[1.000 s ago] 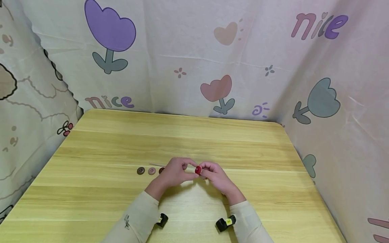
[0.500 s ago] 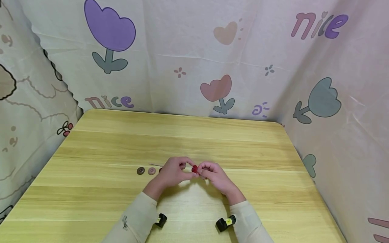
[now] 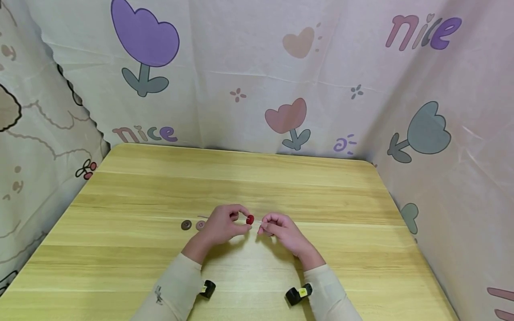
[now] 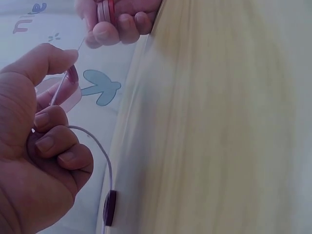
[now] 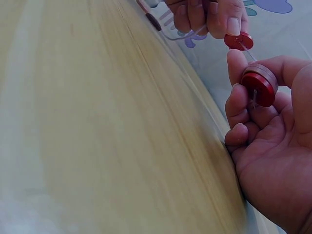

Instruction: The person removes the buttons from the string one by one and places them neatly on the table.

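Observation:
My left hand pinches a red button between thumb and index finger, its other fingers curled. A thin pale string runs through this button to my right hand, which pinches the string between thumb and forefinger. Below that pinch, a small stack of red and pinkish buttons hangs on the string against the right fingers. From the left fist the string continues down to the table, passing over a dark button. In the head view the left hand hides part of the string.
A brown button and a pink button lie on the wooden table, left of my left hand. A printed curtain hangs behind the table. Black wrist cameras stick out from the sleeves.
My left hand has moved left with the red button, away from my right hand, and a stretch of string now shows between them. The right hand has stayed nearly still.

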### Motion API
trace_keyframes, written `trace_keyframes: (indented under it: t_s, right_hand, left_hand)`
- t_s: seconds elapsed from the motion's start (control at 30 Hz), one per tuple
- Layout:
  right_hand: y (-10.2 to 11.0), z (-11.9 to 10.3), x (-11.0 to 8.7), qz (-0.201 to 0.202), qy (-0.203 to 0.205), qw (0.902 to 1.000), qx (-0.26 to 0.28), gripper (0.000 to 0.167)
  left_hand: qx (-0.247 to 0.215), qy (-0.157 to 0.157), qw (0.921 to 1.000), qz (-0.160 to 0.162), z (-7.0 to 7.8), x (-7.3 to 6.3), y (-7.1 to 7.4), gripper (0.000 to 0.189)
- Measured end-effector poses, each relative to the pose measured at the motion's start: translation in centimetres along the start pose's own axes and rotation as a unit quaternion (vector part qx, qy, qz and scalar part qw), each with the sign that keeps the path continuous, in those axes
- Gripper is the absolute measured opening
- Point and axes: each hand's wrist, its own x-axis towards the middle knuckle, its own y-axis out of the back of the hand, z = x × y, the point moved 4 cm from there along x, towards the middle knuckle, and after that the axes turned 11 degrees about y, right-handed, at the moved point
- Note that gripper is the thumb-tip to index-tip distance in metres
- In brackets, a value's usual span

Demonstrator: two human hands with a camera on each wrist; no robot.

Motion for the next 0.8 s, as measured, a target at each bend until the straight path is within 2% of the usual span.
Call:
trace_keyframes:
  t_s: [0.1, 0.23, 0.33, 0.5, 0.8]
  right_hand:
    - [0.0, 0.1, 0.0, 0.002, -0.006, 1.0000, 0.001, 0.016]
    - [0.1, 0.0, 0.0, 0.001, -0.005, 1.0000, 0.001, 0.016]
    - [0.1, 0.0, 0.0, 0.000, -0.004, 1.0000, 0.001, 0.016]
    - [0.0, -0.2, 0.1, 0.004, -0.008, 1.0000, 0.003, 0.016]
    - [-0.1, 0.0, 0.2, 0.003, -0.003, 0.9999, 0.010, 0.015]
  left_hand:
    - [0.024, 0.021, 0.9994, 0.015, -0.2, -0.1, 0.4, 0.022]
    - [0.027, 0.033, 0.9989, 0.021, -0.4, -0.1, 0.8, 0.022]
    - [0.007, 0.021, 0.9996, 0.015, -0.5, -0.1, 1.1, 0.022]
    - [0.004, 0.009, 0.9997, 0.023, -0.8, -0.2, 1.7, 0.021]
    - [-0.004, 0.025, 0.9992, 0.032, -1.4, -0.3, 3.1, 0.021]
